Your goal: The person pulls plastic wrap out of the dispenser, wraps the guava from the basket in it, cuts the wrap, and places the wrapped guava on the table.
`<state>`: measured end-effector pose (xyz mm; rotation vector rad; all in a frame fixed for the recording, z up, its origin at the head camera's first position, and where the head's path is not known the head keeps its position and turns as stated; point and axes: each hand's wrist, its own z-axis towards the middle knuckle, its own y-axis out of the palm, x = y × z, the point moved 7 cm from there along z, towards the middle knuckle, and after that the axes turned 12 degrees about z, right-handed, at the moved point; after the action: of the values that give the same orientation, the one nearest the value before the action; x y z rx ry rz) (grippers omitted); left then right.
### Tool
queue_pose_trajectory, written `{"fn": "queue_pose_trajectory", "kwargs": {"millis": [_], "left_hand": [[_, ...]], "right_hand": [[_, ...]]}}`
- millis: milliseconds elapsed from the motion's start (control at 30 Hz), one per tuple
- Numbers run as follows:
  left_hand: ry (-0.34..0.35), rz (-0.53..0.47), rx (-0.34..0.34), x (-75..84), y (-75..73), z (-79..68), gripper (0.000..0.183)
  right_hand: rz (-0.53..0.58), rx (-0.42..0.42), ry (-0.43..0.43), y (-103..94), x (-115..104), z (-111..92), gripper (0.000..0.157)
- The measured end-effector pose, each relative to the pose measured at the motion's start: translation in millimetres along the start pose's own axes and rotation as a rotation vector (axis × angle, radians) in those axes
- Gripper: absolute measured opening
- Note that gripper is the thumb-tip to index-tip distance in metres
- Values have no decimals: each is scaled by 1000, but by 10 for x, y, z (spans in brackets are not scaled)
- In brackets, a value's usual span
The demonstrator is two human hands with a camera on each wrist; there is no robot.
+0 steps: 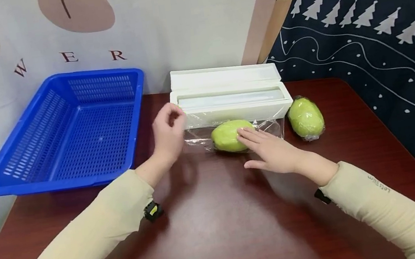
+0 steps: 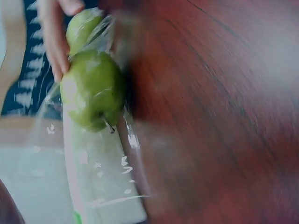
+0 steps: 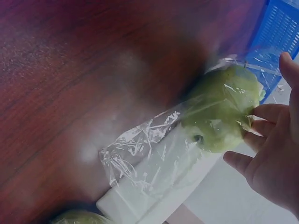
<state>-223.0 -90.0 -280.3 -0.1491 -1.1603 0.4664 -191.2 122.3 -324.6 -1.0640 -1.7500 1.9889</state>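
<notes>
A green, pear-like fruit (image 1: 228, 137) with a short stem lies under clear cling film (image 2: 105, 186) in front of a white cling-film box (image 1: 229, 115). In the head view, the right hand (image 1: 272, 149) has extended fingers touching the fruit's right side; the right wrist view shows its fingertips against the film-covered fruit (image 3: 219, 112). At the box's left end, the left hand (image 1: 168, 133) has curled fingers with thumb and forefinger meeting, apparently pinching the film's edge. Motion blur softens this grip. The box's lid stands up, with a film roll (image 1: 231, 99) inside.
To the right of the box sits another green fruit (image 1: 306, 118), wrapped in film. A blue plastic basket (image 1: 137, 126) occupies the table's left side. Behind the dark red table (image 1: 214, 234) hang a pale printed cloth and a dark one with white trees.
</notes>
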Motion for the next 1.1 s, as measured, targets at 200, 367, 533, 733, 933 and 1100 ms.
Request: {"fn": "queue_pose_trajectory", "kwargs": {"millis": [200,367,533,733,933,1100], "left_hand": [[317,476,-615,158,668,-355,29],[402,789,-750,-37,923,-431,63],[397,791,-644,-96,941,-279,64],[311,758,-684,-224,985,-162,69],[246,697,-718,-337,986,-104,73],[195,644,-730,-407,1004,-79,81]], "right_hand": [[121,40,6,-75,63,26,67],[247,83,42,-86,170,73,66],[264,113,69,-74,304,113,70],[297,105,119,-74,456,127,74],[307,111,107,-81,496,175,85],[244,126,80,-62,522,248,96]]}}
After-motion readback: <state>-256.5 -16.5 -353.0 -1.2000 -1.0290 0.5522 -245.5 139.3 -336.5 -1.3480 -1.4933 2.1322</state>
